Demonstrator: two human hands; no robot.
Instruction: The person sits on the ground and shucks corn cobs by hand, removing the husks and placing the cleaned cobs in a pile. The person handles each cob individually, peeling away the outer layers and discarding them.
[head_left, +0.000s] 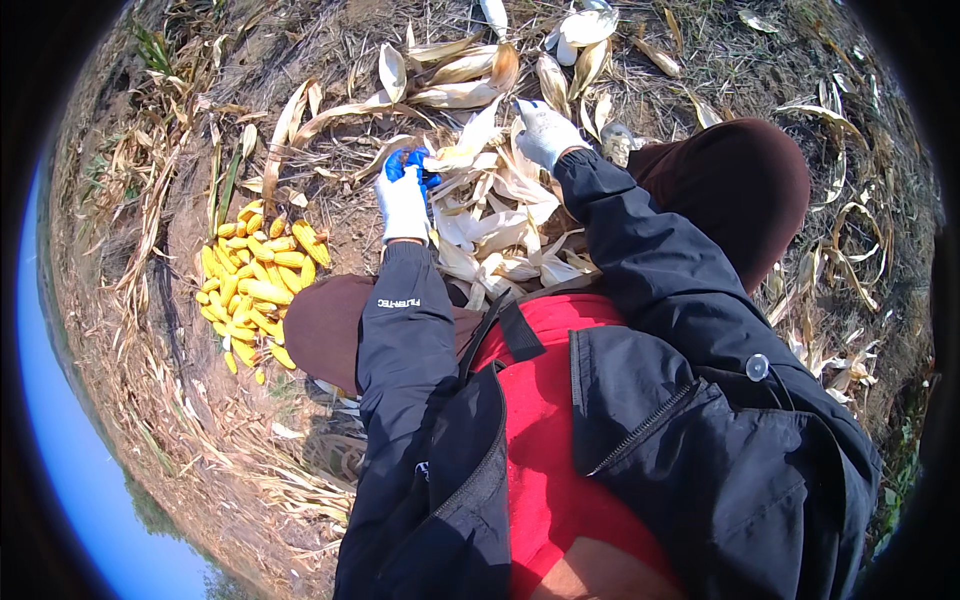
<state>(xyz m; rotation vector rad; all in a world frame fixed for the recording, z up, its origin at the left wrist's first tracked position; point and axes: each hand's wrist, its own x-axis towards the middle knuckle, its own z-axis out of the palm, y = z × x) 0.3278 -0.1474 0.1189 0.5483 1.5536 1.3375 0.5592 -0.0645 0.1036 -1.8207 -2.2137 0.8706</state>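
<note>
My left hand (405, 189), in a white glove with blue-coated fingers, is curled around the end of a pale dry corn husk (454, 159). Something brownish shows between its fingers, too small to make out. To the right, my right hand (549, 133) wears a similar glove and is seen from its back. Its fingers are bent and mostly hidden, with husk leaves right beside and below them; whether it grips one is unclear. Between my legs lies a heap of loose husks (499, 225). A pile of bare yellow corn ears (259, 281) rests on the soil to my left.
Unopened-looking husked ears (465, 75) lie beyond my hands, with more husks (589, 30) farther right. My bent left knee (322, 322) borders the yellow pile; my right knee (735, 195) is raised opposite. Dry stalks (150, 225) and straw cover the ground.
</note>
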